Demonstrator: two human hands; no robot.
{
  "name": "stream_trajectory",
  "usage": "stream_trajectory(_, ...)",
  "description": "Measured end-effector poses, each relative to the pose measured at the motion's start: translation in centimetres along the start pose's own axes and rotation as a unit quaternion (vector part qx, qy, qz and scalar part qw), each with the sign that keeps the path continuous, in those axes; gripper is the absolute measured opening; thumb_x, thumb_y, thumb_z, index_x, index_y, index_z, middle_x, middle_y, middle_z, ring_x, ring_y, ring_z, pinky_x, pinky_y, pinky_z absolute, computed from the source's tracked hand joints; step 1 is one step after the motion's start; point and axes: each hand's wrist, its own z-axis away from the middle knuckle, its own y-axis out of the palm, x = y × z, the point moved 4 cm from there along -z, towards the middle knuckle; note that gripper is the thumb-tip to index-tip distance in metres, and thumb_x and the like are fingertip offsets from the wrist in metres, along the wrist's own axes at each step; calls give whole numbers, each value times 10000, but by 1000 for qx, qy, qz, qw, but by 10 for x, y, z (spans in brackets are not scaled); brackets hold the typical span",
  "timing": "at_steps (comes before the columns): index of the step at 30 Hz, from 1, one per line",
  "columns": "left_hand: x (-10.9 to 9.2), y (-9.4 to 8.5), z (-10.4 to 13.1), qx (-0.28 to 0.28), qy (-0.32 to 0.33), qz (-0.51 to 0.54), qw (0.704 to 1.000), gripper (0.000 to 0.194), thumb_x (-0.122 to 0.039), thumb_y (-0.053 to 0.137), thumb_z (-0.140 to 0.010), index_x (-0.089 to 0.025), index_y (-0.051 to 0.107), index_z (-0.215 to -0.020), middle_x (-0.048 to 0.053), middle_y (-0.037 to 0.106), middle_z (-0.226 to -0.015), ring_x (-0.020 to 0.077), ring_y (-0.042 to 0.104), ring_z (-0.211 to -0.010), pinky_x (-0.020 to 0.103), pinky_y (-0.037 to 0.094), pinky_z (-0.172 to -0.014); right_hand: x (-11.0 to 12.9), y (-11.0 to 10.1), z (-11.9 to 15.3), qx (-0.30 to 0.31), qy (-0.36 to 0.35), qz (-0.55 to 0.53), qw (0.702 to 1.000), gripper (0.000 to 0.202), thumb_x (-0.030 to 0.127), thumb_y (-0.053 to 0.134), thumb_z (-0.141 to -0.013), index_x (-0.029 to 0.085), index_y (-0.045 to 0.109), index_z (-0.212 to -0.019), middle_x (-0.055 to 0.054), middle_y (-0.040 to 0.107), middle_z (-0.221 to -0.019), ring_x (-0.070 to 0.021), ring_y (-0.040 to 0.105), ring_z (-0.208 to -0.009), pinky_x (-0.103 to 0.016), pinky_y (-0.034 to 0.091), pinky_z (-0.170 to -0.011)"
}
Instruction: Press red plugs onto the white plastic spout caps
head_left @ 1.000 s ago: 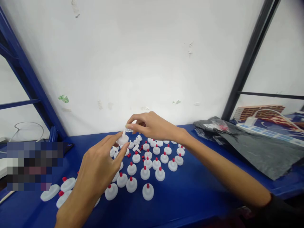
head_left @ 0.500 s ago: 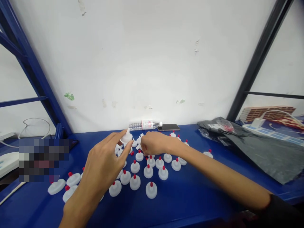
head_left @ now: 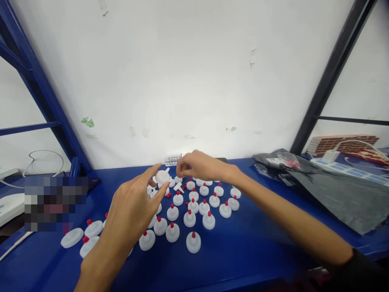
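My left hand point(head_left: 136, 200) holds a white nozzle cap point(head_left: 162, 177) between thumb and fingers. The cap is tilted, its narrow spout pointing up to the right. Just right of it, my right hand point(head_left: 197, 165) is closed in a pinch; whatever its fingertips hold is hidden. Under those fingertips stands another white cap point(head_left: 178, 179), partly covered. Many white nozzle caps with red tips stand in front of and around my hands, such as one near the front point(head_left: 193, 242). A small white loose piece point(head_left: 178, 187) and a loose red tip point(head_left: 168, 195) lie between my hands.
Against the wall lies a clear plastic bottle point(head_left: 172, 160), mostly hidden by my right hand. A dark plastic bag point(head_left: 322, 198) covers the right side of the blue table point(head_left: 237, 259). Power strips and cables are at both sides, and a blue post point(head_left: 51, 93) rises at left.
My right hand has lifted slightly and moved away from me, uncovering caps below it. The cap in my left hand has tipped, its spout now leaning right.
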Motion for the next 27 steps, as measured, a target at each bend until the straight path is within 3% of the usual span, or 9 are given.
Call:
stream_trajectory(3, 2, 1, 0, 23, -18, 5, 1000, 461, -499, 568, -936, -261, 654, -1321, 7, 750, -914, 222, 669, -640, 370, 476, -688, 4, -26, 5, -85, -35, -67, 994, 170, 259, 620, -991, 173, 759, -1034, -38, 786, -1017, -130, 702, -915, -237, 505, -794)
stream_trajectory(6, 0, 1, 0, 27, -12, 15, 999, 452, -494, 547, -939, -258, 671, -1304, 15, 737, -937, 230, 679, -698, 371, 480, -699, 13, -38, 10, -145, -79, -141, 976, 149, 277, 679, -957, 177, 787, -975, -25, 794, -954, -138, 708, -889, -253, 517, -794)
stream_trajectory(11, -3, 0, -1, 28, 3, 7, 1000, 453, -489, 522, -951, -248, 671, -1303, 29, 723, -929, 259, 689, -801, 375, 464, -702, 26, -29, 11, -124, -109, -157, 974, 144, 242, 688, -949, 169, 804, -994, -35, 798, -939, -146, 707, -858, -274, 511, -772)
stream_trajectory(17, -3, -3, 0, -5, 31, 10, 999, 417, -482, 532, -966, -253, 677, -1283, 9, 711, -896, 222, 669, -716, 342, 443, -648, 27, -24, 8, -162, -98, -178, 966, 162, 280, 681, -955, 177, 805, -967, -25, 795, -901, -144, 703, -839, -270, 505, -760)
stream_trajectory(21, -6, -5, 1, -31, 54, 17, 998, 377, -456, 554, -968, -252, 687, -1255, -3, 707, -863, 206, 664, -690, 323, 439, -630, 27, -21, 7, -150, -92, -221, 959, 148, 285, 720, -924, 169, 804, -965, -34, 796, -912, -154, 703, -847, -280, 515, -769)
stream_trajectory(27, -8, -4, 1, -28, 35, 43, 998, 441, -541, 571, -957, -254, 679, -1274, 2, 731, -860, 231, 707, -762, 325, 462, -632, 29, -26, 8, -141, -84, -211, 964, 109, 224, 740, -895, 155, 804, -951, -32, 795, -869, -142, 707, -798, -268, 524, -742)
